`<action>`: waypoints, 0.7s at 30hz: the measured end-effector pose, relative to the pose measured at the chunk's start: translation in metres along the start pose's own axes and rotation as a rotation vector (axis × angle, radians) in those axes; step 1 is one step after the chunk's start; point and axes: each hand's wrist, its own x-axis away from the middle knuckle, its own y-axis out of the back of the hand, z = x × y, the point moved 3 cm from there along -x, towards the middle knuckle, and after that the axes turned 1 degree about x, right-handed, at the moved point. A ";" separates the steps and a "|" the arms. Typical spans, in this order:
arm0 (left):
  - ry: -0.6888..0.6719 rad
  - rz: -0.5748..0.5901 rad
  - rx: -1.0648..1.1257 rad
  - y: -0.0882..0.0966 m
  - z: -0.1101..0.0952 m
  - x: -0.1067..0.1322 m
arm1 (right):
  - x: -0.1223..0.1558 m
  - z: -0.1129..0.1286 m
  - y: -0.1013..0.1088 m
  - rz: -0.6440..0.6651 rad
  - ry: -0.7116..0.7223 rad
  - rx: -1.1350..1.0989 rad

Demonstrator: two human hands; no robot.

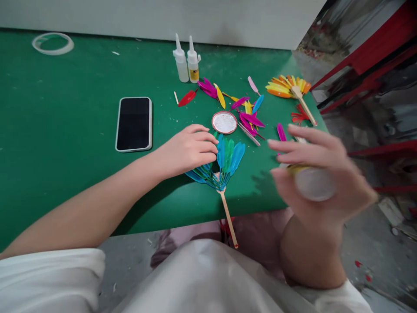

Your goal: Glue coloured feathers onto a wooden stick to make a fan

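Note:
My left hand (189,150) lies on a fan of blue and green feathers (224,163) fixed to a wooden stick (229,219), its fingers curled and pressing down on the feathers at the table's front edge. My right hand (321,174) is raised off the table to the right, motion-blurred, its fingers wrapped round a small white bottle (314,182) with a yellow label. Loose magenta, yellow and blue feathers (249,115) lie scattered just beyond the fan, around a round white lid (224,122).
A black phone (134,124) lies on the green table (65,108) to the left. Two glue bottles (186,61) stand at the back. A finished orange-yellow feather fan (288,87) lies at the right corner, and a clear ring (52,43) at the far left.

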 end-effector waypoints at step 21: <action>0.199 -0.120 0.066 -0.018 0.010 0.016 | 0.025 0.010 -0.047 0.493 0.085 0.082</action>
